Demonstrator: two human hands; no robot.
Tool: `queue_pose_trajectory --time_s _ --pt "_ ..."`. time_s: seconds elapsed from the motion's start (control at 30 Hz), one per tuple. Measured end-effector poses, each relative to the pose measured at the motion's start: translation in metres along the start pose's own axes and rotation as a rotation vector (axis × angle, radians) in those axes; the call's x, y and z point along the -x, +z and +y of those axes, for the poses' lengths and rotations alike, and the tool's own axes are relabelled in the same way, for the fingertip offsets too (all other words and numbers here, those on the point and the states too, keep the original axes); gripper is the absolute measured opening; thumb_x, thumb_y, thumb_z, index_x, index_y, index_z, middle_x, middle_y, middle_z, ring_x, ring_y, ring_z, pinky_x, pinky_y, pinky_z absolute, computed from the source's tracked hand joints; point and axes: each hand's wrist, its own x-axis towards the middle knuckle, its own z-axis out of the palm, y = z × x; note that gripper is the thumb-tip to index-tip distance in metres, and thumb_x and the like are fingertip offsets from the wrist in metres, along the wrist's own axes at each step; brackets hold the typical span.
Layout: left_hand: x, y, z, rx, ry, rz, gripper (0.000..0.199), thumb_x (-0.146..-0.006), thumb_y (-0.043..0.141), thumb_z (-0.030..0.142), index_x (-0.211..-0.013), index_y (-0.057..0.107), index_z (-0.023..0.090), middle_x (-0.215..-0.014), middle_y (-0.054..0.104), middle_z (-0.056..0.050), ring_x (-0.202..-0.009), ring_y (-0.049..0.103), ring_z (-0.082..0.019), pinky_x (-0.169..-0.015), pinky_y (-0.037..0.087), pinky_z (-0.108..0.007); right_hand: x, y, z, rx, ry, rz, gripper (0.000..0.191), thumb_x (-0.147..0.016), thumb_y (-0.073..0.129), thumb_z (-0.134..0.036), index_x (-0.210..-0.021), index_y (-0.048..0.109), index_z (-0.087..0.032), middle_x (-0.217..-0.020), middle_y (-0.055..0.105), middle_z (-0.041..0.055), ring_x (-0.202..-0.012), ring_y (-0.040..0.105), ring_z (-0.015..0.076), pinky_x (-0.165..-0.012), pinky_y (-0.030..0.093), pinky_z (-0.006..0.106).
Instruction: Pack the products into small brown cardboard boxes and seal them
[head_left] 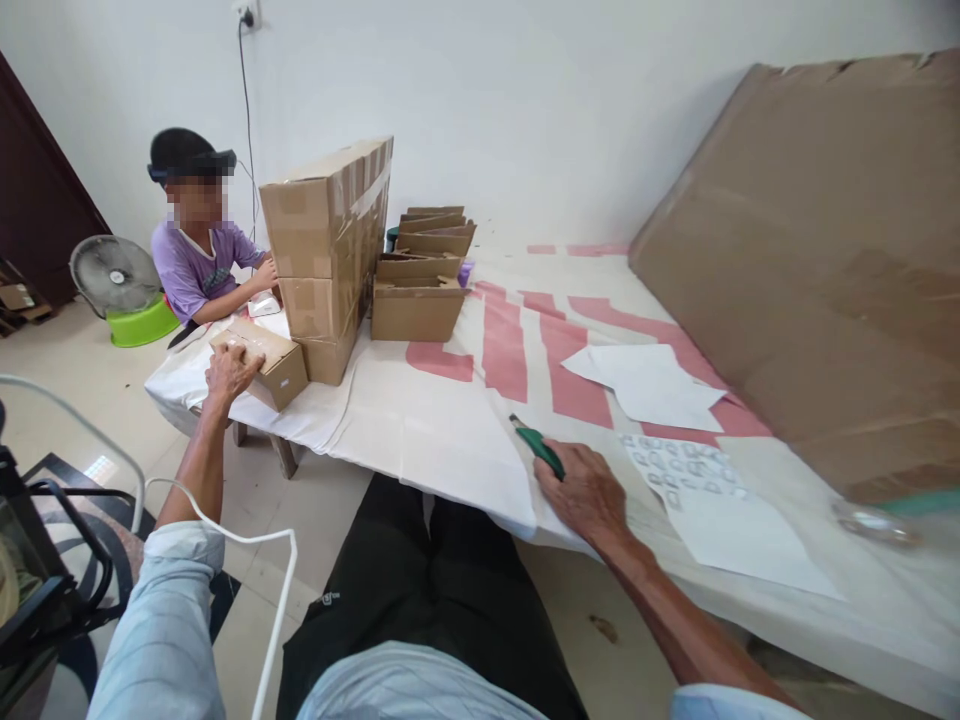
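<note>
My left hand (pixel 232 372) lies over the near top edge of a small cardboard box (pixel 283 377), fingers bent on its top face. The box sits at the table's left end, beside a tall stack of taped cardboard boxes (pixel 311 220). In my right hand (pixel 586 490), above the table's front edge, is a green utility knife (pixel 540 445). Its tip points away from me and to the left. To the right of that hand lie a sheet with small printed marks or labels (pixel 679 468) and blank white papers (pixel 652 385).
Several open cardboard boxes (pixel 416 312) stand behind the stack's right side. A large cardboard sheet or carton (pixel 817 270) leans at the right. Across the table a person in a purple shirt (pixel 199 265) sits near a fan (pixel 116 275). A white cable (pixel 281 590) crosses by my left arm.
</note>
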Motion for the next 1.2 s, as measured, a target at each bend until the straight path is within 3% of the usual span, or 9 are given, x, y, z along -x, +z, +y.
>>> queue_pose_trajectory --time_s 0.17,0.3,0.37,0.47,0.57,0.7,0.87,1.0,1.2 --pt "0.018 0.009 0.006 0.022 0.132 0.038 0.048 -0.095 0.064 0.063 -0.126 0.076 0.029 -0.144 0.059 -0.016 -0.142 0.053 -0.043 -0.118 0.043 -0.062 -0.002 -0.001 -0.003 -0.012 0.007 0.018 0.033 -0.094 0.055 -0.031 -0.117 0.074 -0.018 -0.106 0.073 0.0138 -0.099 0.062 0.0302 -0.090 0.053 0.043" --pt "-0.006 0.002 -0.006 0.243 -0.026 0.165 0.067 -0.092 0.070 0.056 -0.149 0.061 0.020 -0.154 0.055 -0.021 -0.145 0.053 -0.041 -0.121 0.043 -0.055 -0.005 -0.002 -0.007 -0.018 0.022 0.026 0.031 -0.094 0.055 -0.029 -0.116 0.074 -0.018 -0.105 0.073 0.0129 -0.099 0.062 0.0295 -0.090 0.052 0.042" --pt "-0.018 0.000 -0.013 0.349 -0.087 0.140 0.076 -0.088 0.074 0.050 -0.151 0.056 0.013 -0.151 0.059 -0.022 -0.138 0.059 -0.039 -0.117 0.048 -0.048 -0.006 -0.003 -0.008 -0.019 0.030 0.021 0.031 -0.094 0.055 -0.028 -0.117 0.074 -0.018 -0.105 0.073 0.0127 -0.099 0.062 0.0294 -0.089 0.052 0.042" --pt "-0.021 0.005 -0.015 0.408 -0.079 0.084 0.069 -0.085 0.074 0.049 -0.140 0.063 0.009 -0.132 0.071 -0.018 -0.122 0.068 -0.033 -0.108 0.055 -0.042 -0.008 -0.004 -0.010 -0.031 0.032 0.005 0.031 -0.095 0.055 -0.027 -0.119 0.073 -0.018 -0.107 0.073 0.0133 -0.100 0.062 0.0295 -0.091 0.052 0.042" --pt "-0.002 0.018 -0.005 0.434 -0.038 0.056 0.070 -0.081 0.075 0.056 -0.134 0.067 0.012 -0.127 0.073 -0.014 -0.116 0.069 -0.031 -0.106 0.056 -0.041 -0.010 -0.007 -0.011 -0.050 0.044 -0.015 0.031 -0.095 0.055 -0.024 -0.120 0.072 -0.018 -0.109 0.073 0.0141 -0.103 0.062 0.0302 -0.094 0.052 0.043" --pt "0.038 0.041 0.021 0.474 0.055 0.036 0.079 -0.078 0.075 0.066 -0.137 0.065 0.014 -0.135 0.071 -0.016 -0.117 0.069 -0.033 -0.105 0.057 -0.045 -0.015 -0.011 -0.015 -0.074 0.073 -0.038 0.031 -0.096 0.054 -0.022 -0.121 0.071 -0.018 -0.112 0.072 0.0152 -0.105 0.061 0.0312 -0.097 0.051 0.044" --pt "0.073 0.068 0.049 0.668 0.250 -0.142 0.083 -0.073 0.078 0.066 -0.138 0.063 0.017 -0.138 0.070 -0.017 -0.114 0.072 -0.034 -0.100 0.061 -0.047 -0.020 -0.015 -0.018 -0.082 0.094 -0.072 0.033 -0.096 0.054 -0.022 -0.123 0.070 -0.017 -0.113 0.072 0.0163 -0.107 0.061 0.0320 -0.098 0.051 0.045" --pt "0.072 0.082 0.061 0.861 0.368 -0.328 0.096 -0.059 0.090 0.054 -0.143 0.057 0.020 -0.145 0.067 -0.016 -0.129 0.067 -0.036 -0.104 0.061 -0.046 -0.023 -0.016 -0.018 -0.074 0.102 -0.072 0.034 -0.096 0.053 -0.022 -0.125 0.070 -0.017 -0.113 0.071 0.0168 -0.107 0.060 0.0325 -0.097 0.050 0.045" --pt "0.066 0.099 0.071 1.011 0.361 -0.454 0.116 -0.053 0.094 0.049 -0.156 0.048 0.021 -0.148 0.066 -0.015 -0.136 0.064 -0.038 -0.117 0.053 -0.051 -0.023 -0.016 -0.018 -0.062 0.094 -0.059 0.033 -0.096 0.055 -0.022 -0.126 0.069 -0.018 -0.112 0.070 0.0159 -0.106 0.060 0.0322 -0.095 0.050 0.044"
